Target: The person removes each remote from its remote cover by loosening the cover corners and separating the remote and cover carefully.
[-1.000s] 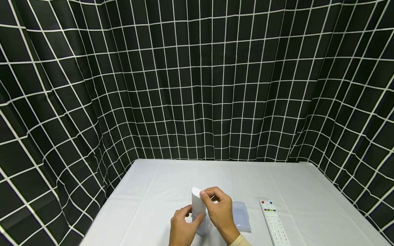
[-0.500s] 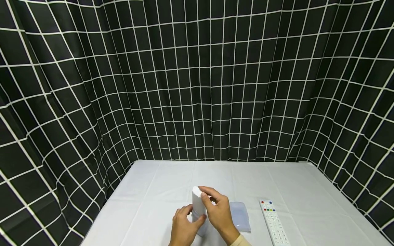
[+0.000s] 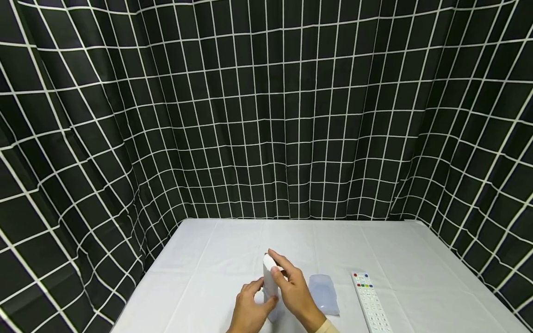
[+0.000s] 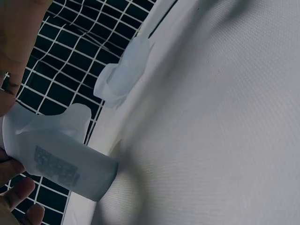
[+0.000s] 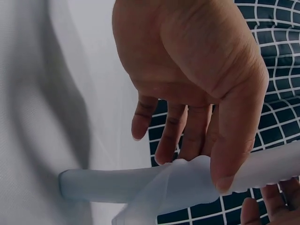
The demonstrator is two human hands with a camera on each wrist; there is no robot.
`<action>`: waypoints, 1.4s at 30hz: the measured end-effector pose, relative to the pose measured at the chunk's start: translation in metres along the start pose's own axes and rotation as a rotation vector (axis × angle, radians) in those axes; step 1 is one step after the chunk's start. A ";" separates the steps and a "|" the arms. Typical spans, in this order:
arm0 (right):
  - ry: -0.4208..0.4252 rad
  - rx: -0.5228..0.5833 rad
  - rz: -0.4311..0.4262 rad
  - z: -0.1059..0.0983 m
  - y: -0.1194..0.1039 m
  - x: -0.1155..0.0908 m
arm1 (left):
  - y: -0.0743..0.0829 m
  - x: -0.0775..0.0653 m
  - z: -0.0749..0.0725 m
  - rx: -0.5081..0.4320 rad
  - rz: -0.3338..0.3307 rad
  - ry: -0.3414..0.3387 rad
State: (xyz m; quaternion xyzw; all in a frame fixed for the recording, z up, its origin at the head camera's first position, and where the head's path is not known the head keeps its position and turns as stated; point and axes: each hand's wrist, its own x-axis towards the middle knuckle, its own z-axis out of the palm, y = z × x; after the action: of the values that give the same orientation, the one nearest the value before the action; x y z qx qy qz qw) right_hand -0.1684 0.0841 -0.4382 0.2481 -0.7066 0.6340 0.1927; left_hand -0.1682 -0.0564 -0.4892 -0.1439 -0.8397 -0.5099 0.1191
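Observation:
A white remote control stands on end between my hands, its lower part inside a translucent silicone cover. Dark print shows through the cover in the left wrist view. My left hand grips the lower part, thumb on the near side and fingers round the far side. Higher up, my right hand pinches the remote near its top end between thumb and forefinger. In the right wrist view, the cover's loose edge flares out below the right thumb. The cover's closed bottom end is close over the white cloth.
A second translucent cover lies flat just right of my right hand. Further right lies another white remote with coloured buttons near its top. The white-clothed table is backed by a black curtain with a white grid.
The upright remote has turned slightly and shifted a little right, showing a narrower face. My right forefinger has straightened along its top edge. The left hand keeps its grip.

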 end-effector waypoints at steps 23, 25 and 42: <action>0.266 -0.173 -0.023 0.004 0.006 0.000 | -0.012 -0.011 0.006 0.087 0.351 0.245; 0.279 -0.185 -0.020 0.004 0.007 0.001 | -0.012 -0.012 0.007 0.129 0.419 0.300; 0.276 -0.227 -0.044 0.008 0.008 0.000 | 0.003 -0.014 -0.001 -0.004 0.053 0.158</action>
State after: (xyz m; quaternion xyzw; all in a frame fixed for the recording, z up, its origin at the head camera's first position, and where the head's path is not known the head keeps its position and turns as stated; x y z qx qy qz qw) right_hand -0.1730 0.0766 -0.4453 0.1507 -0.7351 0.5737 0.3282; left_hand -0.1542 -0.0583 -0.4912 -0.1257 -0.8225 -0.5181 0.1983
